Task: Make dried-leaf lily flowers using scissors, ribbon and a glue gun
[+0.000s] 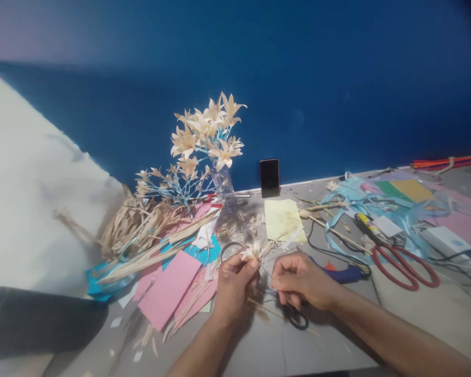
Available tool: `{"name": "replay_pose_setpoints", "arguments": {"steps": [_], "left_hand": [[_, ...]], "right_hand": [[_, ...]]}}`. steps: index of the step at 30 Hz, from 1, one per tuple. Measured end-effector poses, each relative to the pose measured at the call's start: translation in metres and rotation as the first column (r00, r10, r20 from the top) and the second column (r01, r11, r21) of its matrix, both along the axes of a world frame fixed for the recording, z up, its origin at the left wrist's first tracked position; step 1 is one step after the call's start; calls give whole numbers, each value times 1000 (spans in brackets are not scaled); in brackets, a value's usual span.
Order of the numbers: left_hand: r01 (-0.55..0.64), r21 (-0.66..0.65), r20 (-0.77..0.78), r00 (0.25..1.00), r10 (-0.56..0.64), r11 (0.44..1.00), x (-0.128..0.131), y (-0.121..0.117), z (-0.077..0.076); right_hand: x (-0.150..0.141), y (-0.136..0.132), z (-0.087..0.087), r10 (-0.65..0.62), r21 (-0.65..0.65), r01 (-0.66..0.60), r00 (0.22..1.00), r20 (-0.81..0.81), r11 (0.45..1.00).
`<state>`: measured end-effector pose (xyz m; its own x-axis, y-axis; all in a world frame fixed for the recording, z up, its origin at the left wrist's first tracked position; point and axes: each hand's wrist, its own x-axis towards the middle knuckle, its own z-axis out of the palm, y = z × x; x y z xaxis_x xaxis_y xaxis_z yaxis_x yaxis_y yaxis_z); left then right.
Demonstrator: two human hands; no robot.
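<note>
Between the thumb and fingers of my left hand [235, 280] is a small cream husk flower [255, 252], its petals pointing up. Just to its right, my right hand [300, 280] is closed in a pinch. Whatever its fingertips hold, if anything, is too small to make out. A black scissors handle [298, 318] lies on the table under my right hand, partly hidden by it. Behind my right wrist rests a dark blue tool [343, 273], probably a glue gun. Husk scraps lie around both hands.
A clear vase [224, 191] of husk flowers [206, 128] stands behind, beside an upright phone [269, 178]. Dried husks [133, 225] and pink paper [170, 290] cover the left. Red-handled scissors [406, 267], blue ribbon [377, 199] and cords lie right. A yellow sheet [283, 220] lies ahead.
</note>
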<state>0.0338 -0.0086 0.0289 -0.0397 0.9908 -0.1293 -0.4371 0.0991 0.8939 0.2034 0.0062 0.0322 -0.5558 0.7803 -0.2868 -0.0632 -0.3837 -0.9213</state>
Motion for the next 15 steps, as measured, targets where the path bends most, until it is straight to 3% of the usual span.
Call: {"name": "replay_pose_setpoints", "arguments": {"steps": [7,15], "left_hand": [[-33,32,-84,996,35,999,-2,0,-3],[-32,10,-47,998,33,999,0,-2,-3]], "right_hand": [[-1,0,-4,-22,1,22,1000,-22,1000],[-2,-1,-6,-24,34,25,1000,-10,999]]}}
